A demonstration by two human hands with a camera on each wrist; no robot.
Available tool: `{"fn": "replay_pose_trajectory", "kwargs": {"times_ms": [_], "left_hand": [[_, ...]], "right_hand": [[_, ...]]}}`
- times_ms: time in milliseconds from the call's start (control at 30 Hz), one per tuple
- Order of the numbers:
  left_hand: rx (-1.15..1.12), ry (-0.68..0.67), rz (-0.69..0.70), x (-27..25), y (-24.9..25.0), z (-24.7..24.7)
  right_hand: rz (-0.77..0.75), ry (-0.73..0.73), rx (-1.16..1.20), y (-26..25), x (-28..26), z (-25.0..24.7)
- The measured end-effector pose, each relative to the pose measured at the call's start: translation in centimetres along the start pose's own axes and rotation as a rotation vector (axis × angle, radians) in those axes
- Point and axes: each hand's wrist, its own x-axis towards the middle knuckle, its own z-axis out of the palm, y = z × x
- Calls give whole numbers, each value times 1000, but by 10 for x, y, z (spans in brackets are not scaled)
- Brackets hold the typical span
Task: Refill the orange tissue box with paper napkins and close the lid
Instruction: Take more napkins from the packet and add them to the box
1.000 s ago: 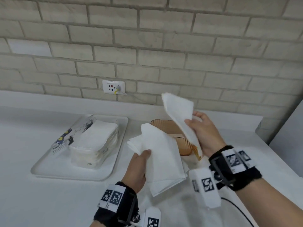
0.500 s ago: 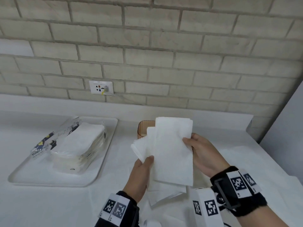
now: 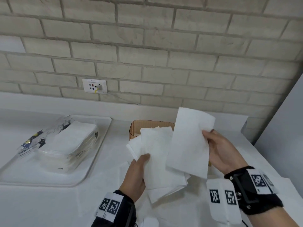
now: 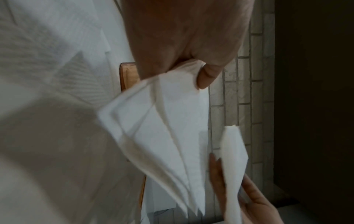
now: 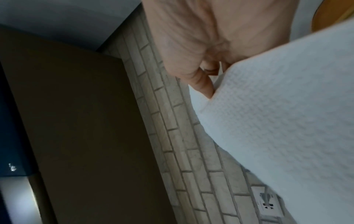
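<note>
The orange tissue box point(image 3: 148, 126) stands open on the white counter, mostly hidden behind the napkins; its edge shows as an orange strip point(image 4: 127, 77) in the left wrist view. My left hand point(image 3: 139, 171) grips a fanned stack of white napkins point(image 3: 157, 154) in front of the box, thumb on top; the stack point(image 4: 162, 136) spreads below the thumb. My right hand point(image 3: 218, 151) pinches a single folded napkin point(image 3: 190, 141) by its right edge, held upright just right of the stack. That napkin point(image 5: 277, 121) fills the right wrist view.
A white tray point(image 3: 98, 149) at the left holds an opened plastic pack of napkins point(image 3: 65, 143). A wall socket point(image 3: 95, 86) with a plugged cable sits on the brick wall behind. A grey panel point(image 3: 282, 128) borders the counter at the right.
The right hand lowered its single napkin onto the left hand's stack, then drew it off to the right. The left hand kept hold of the stack.
</note>
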Motion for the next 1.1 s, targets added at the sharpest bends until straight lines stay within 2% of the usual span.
{"fn": "replay_pose_trajectory", "kwargs": {"times_ms": [100, 233, 400, 567, 700, 767, 900, 1033, 1100], "left_hand": [[12, -15, 11, 0, -3, 6], [59, -36, 5, -2, -4, 13], [86, -94, -13, -9, -3, 25], [183, -166, -47, -10, -1, 30], [307, -218, -29, -7, -1, 29], [366, -208, -14, -5, 0, 25], [524, -173, 9, -1, 5, 17], [645, -86, 138, 2, 19, 13], [644, -93, 194, 2, 24, 12]], "right_hand": [[44, 9, 4, 13, -4, -9], [143, -21, -156, 22, -3, -12], [57, 171, -569, 32, 1, -5], [147, 127, -513, 52, -1, 5], [62, -9, -793, 60, -7, 16], [17, -71, -845, 59, -8, 16], [-53, -107, -794, 57, -2, 10], [-164, -117, -776, 60, 1, 9], [-224, -126, -719, 60, 3, 9]]}}
